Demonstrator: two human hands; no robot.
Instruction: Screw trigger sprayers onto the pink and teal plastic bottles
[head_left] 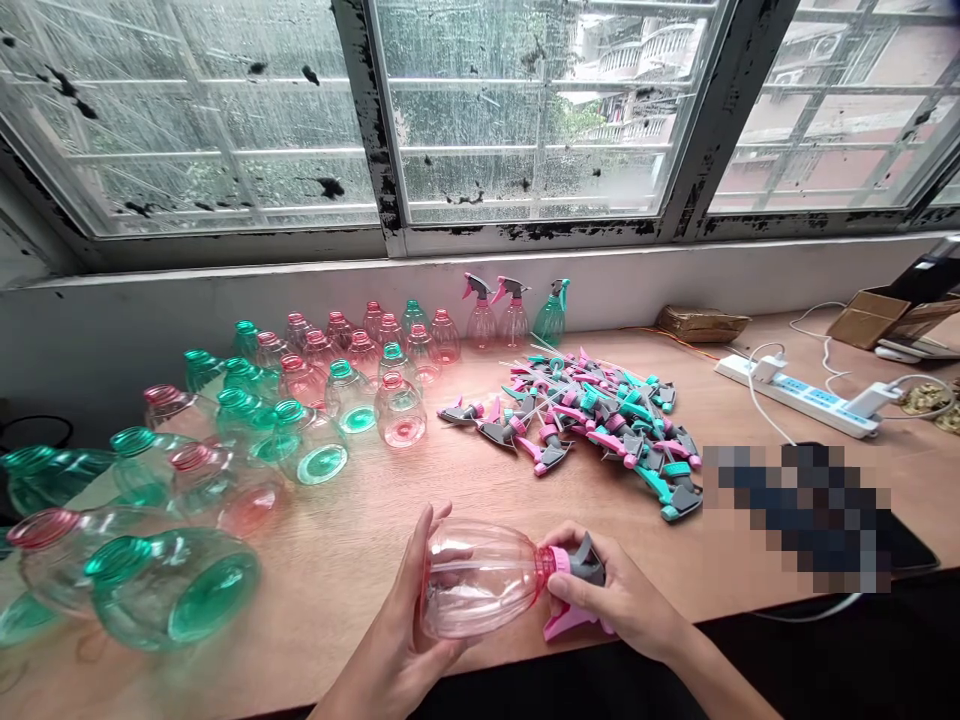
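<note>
A clear pink spray bottle point(484, 580) lies sideways in the air over the table's front edge, its base to the left and its neck to the right. My left hand point(412, 610) is wrapped round the base end. At the neck, my right hand point(615, 600) grips the pink and grey spray head point(571, 570), thumb and fingers closed about the pink collar, which sits at the bottle's mouth. The pink trigger point(574, 622) points down below the fingers. A thin dip tube shows inside the bottle. Whether the collar is fully threaded I cannot tell.
Several open green and pink bottles point(319, 445) stand at the left. A heap of loose spray heads point(600, 410) lies beyond my hands. Three bottles with heads point(514, 315) stand by the wall. To the right are a power strip point(806, 395) and a blurred-out dark device point(904, 545).
</note>
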